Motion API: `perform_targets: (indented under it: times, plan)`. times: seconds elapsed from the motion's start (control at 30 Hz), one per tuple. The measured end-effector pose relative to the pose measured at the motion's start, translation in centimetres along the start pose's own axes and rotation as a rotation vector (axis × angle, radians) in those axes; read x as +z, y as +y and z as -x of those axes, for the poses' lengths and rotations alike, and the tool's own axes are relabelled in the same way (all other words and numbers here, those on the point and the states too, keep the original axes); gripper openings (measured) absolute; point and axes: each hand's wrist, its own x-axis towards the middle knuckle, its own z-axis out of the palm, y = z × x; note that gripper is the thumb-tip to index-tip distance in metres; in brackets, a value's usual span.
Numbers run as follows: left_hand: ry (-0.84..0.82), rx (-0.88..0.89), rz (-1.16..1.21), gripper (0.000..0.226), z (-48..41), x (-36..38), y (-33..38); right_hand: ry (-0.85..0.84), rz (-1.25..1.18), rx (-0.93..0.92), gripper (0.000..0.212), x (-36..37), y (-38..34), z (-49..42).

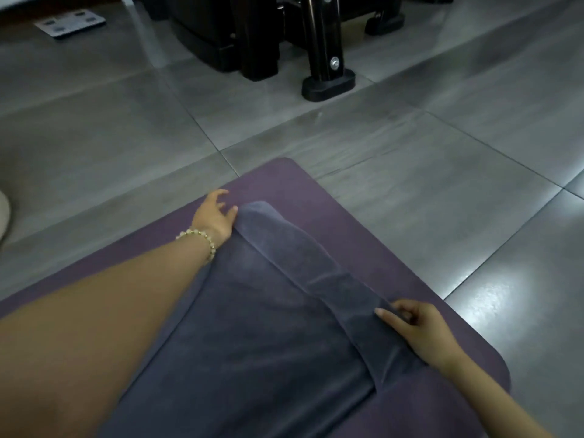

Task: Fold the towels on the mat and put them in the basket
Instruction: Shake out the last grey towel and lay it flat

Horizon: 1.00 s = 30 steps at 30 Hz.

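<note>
A dark blue-grey towel [252, 327] lies spread on a purple mat [363, 235], its far edge folded back toward me in a narrow band. My left hand [215, 213], with a bead bracelet at the wrist, pinches the far left corner of that folded band, its other fingers spread above the mat. My right hand [417, 327] pinches the band's right end between thumb and fingers, with the forefinger pointing along the cloth. No basket is in view.
Grey floor tiles [410, 159] surround the mat. Black exercise equipment with a foot [328, 85] stands at the far middle, and a flat bathroom scale [71, 23] lies at the far left. A pale object [3, 210] shows at the left edge.
</note>
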Motion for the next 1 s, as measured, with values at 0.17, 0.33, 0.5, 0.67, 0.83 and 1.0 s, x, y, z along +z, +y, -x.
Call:
perform_targets:
  times: [0.17,0.33,0.5,0.67,0.83,1.0]
  plan:
    - [-0.321,0.218,-0.693,0.059,5.5,3.1,-3.4,0.122,0.333,-0.071,0.025,1.6,0.1,-0.7]
    - [-0.490,0.194,-0.650,0.063,7.3,2.3,-5.7,0.116,0.395,-0.076,0.028,2.1,-0.6,-0.9]
    - [-0.496,0.191,-0.486,0.067,8.6,-1.6,-6.8,0.055,0.285,0.040,0.038,1.4,-1.4,-0.9]
    - [-0.454,0.149,-0.407,0.119,12.1,-10.3,-9.7,0.060,0.405,-0.101,0.035,4.4,-7.3,-1.5]
    - [-0.471,-0.126,-0.390,0.071,17.9,-20.6,-16.4,-0.367,0.494,-0.344,0.023,14.6,-17.2,1.4]
    - [-0.386,-0.205,-0.337,0.041,25.8,-29.4,-24.0,-0.684,0.667,-0.499,0.030,25.6,-25.8,7.8]
